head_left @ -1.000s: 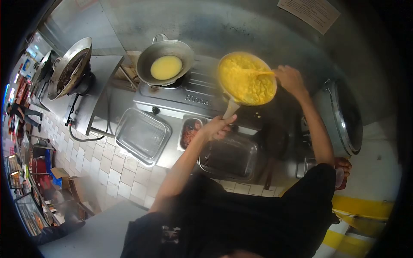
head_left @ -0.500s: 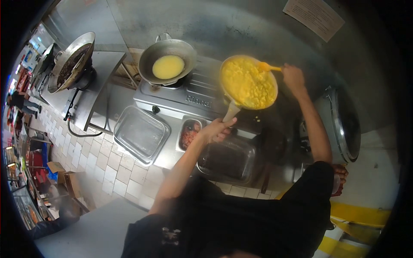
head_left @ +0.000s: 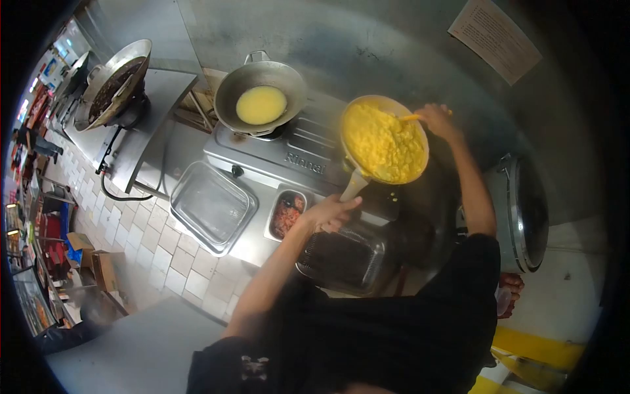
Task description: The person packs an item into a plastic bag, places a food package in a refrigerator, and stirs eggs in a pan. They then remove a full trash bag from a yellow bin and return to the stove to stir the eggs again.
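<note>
A pan [head_left: 425, 131] full of yellow scrambled egg [head_left: 384, 141] is tilted over the right side of the gas stove [head_left: 246, 154]. My left hand [head_left: 331, 213] is closed round its pale handle [head_left: 355, 185]. My right hand [head_left: 438, 121] grips a yellow spatula [head_left: 410, 117], whose head is at the egg's upper right edge. To the left, a metal wok [head_left: 226, 98] with pale yellow liquid [head_left: 261, 105] sits on the other burner. Near my left hand is a small metal container [head_left: 270, 230] of pinkish chopped pieces [head_left: 287, 217].
Two metal trays, one left [head_left: 213, 209] and one below the pan [head_left: 344, 259], lie along the front. A large wok [head_left: 141, 52] with dark contents stands on the left table [head_left: 161, 98]. A round metal lid or vessel [head_left: 528, 213] is at right. Another person [head_left: 36, 142] stands far left.
The spatula and my right hand have moved to the pan's upper right edge. The egg is heaped more toward the middle and lower right. The whole view has shifted slightly.
</note>
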Demonstrator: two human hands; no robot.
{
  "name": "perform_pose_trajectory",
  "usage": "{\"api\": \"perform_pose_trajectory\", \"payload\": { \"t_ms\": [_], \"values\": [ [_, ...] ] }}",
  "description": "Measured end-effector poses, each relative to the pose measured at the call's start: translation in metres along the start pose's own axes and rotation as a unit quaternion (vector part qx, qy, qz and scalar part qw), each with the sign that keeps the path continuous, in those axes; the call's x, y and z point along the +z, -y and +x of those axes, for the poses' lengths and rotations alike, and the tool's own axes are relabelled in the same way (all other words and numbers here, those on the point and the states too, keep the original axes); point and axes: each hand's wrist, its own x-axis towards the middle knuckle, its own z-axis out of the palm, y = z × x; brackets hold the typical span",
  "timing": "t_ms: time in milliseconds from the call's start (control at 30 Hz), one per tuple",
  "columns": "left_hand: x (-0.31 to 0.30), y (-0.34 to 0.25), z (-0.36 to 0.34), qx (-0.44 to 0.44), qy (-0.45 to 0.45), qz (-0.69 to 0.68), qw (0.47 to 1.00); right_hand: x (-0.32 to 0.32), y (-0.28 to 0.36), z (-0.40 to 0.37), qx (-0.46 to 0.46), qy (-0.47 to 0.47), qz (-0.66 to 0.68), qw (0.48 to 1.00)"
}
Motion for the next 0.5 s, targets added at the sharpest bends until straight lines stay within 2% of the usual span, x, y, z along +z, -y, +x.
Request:
{"api": "perform_pose_trajectory", "payload": {
  "t_ms": [200, 333, 400, 500],
  "values": [
    [0.001, 0.002, 0.002, 0.001, -0.025, 0.014, 1.0, -0.054, 0.041, -0.062, -0.023, -0.079, -0.1, 0.992],
    [0.001, 0.003, 0.002, 0.003, -0.025, 0.015, 1.0, -0.077, 0.032, -0.074, -0.038, -0.109, -0.122, 0.986],
    [0.0, 0.003, 0.003, 0.004, -0.035, 0.02, 0.999, -0.077, 0.024, -0.069, 0.006, -0.151, -0.146, 0.978],
    [0.0, 0.0, -0.001, 0.007, -0.01, 0.002, 1.0, -0.066, 0.023, -0.041, 0.043, -0.129, -0.172, 0.976]
  ]
}}
